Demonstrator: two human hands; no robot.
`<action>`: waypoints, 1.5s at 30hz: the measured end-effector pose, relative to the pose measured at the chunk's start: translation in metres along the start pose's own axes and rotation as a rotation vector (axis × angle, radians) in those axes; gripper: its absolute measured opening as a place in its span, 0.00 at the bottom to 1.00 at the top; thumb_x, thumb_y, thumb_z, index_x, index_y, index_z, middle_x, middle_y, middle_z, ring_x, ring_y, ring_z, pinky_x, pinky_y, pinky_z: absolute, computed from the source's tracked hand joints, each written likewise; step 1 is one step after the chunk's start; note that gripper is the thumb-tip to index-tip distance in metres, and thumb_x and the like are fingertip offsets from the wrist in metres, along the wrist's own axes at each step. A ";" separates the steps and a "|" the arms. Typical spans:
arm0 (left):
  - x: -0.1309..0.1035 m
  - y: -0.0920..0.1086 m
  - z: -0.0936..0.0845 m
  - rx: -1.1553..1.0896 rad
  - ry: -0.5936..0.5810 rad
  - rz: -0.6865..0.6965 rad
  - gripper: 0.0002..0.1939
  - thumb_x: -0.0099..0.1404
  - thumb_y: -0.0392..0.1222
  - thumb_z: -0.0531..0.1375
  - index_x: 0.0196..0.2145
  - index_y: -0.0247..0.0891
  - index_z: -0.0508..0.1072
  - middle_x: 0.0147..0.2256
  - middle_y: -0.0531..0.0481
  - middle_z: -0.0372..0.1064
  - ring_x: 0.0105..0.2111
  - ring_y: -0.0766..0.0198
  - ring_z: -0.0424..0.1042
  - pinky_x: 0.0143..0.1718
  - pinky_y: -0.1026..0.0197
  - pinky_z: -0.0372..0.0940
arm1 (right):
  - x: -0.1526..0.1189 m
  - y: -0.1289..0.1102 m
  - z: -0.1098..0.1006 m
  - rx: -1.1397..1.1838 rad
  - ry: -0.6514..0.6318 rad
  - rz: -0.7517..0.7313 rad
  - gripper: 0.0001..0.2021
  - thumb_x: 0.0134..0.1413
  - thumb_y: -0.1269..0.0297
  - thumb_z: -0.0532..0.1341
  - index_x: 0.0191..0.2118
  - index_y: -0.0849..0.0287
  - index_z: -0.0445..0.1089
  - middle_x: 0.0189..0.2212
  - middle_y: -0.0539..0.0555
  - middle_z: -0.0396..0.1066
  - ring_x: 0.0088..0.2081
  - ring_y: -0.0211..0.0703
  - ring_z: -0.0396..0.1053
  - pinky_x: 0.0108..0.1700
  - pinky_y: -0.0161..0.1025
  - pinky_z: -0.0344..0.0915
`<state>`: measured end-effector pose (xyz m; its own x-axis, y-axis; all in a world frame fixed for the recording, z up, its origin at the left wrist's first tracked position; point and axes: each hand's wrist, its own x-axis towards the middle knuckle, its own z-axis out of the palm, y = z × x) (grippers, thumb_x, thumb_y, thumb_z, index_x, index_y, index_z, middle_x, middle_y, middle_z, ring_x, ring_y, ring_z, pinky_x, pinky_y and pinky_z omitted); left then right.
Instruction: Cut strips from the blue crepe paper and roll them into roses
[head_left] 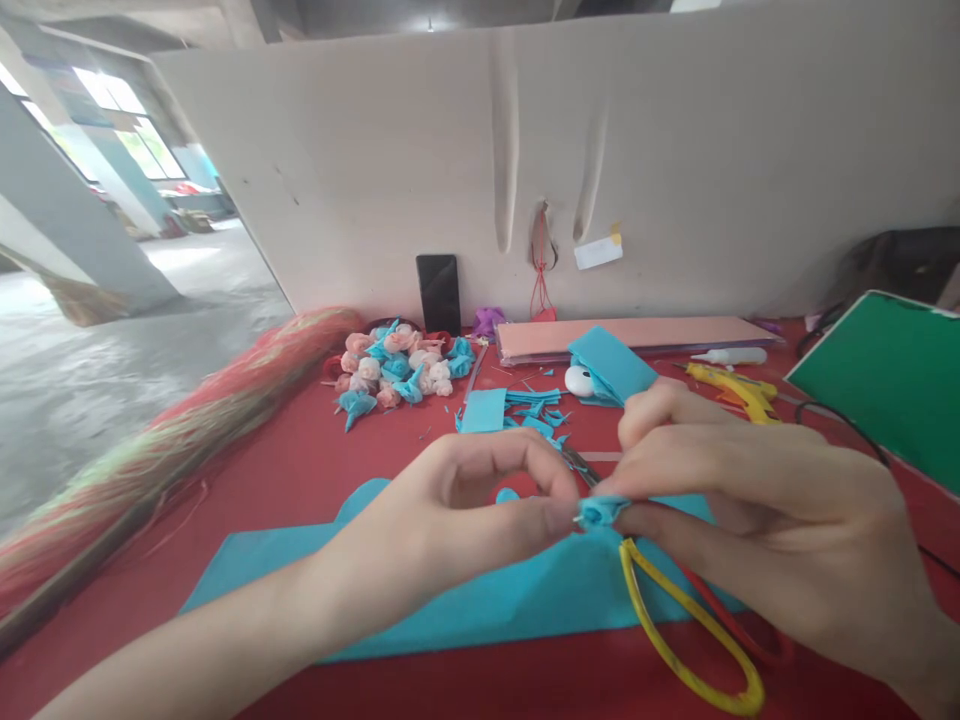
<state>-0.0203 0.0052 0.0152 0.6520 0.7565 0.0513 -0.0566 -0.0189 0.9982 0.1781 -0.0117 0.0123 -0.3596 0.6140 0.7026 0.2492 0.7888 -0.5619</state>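
Observation:
Between my two hands is a small blue paper flower [600, 512], rolled into a rosette. My left hand [487, 495] pinches its left edge between thumb and fingertips. From the other side my right hand [757, 510] grips it with thumb and forefinger. Beneath them a large blue paper sheet [465, 600] lies flat on the red table. Scissors with yellow and red handles [690, 640] rest on that sheet below my right hand, their blades partly hidden. Cut blue paper pieces [484, 411] and scraps lie just beyond my hands.
A pile of pink, white and blue paper flowers [397, 365] sits at the back left, near a black phone [439, 292] leaning on the panel. Farther right are a yellow glue gun [739, 388], a white bottle [731, 356] and a green board [892, 390]. A fringed bundle [172, 450] runs along the left edge.

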 end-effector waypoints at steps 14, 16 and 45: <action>0.001 -0.008 0.004 -0.159 -0.016 0.019 0.05 0.65 0.37 0.59 0.30 0.38 0.72 0.33 0.55 0.67 0.37 0.68 0.64 0.41 0.68 0.59 | 0.000 -0.002 0.004 0.101 0.017 0.276 0.04 0.50 0.68 0.66 0.29 0.51 0.74 0.21 0.44 0.68 0.28 0.34 0.63 0.25 0.30 0.60; 0.002 -0.007 0.005 -0.236 -0.037 0.021 0.05 0.64 0.36 0.59 0.30 0.38 0.72 0.33 0.55 0.67 0.37 0.69 0.65 0.42 0.70 0.59 | 0.000 0.000 0.004 0.123 0.020 0.275 0.04 0.51 0.69 0.66 0.29 0.51 0.74 0.21 0.44 0.69 0.28 0.35 0.63 0.26 0.30 0.61; 0.002 -0.012 0.011 -0.466 -0.077 -0.038 0.03 0.57 0.38 0.63 0.29 0.35 0.75 0.31 0.54 0.64 0.35 0.68 0.61 0.39 0.68 0.58 | -0.002 0.002 0.007 0.035 0.066 0.029 0.10 0.50 0.78 0.64 0.35 0.54 0.74 0.25 0.44 0.72 0.31 0.37 0.63 0.33 0.36 0.64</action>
<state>-0.0100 -0.0001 0.0042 0.7132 0.7001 0.0343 -0.3530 0.3166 0.8804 0.1734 -0.0115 0.0063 -0.2927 0.6381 0.7122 0.2266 0.7699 -0.5966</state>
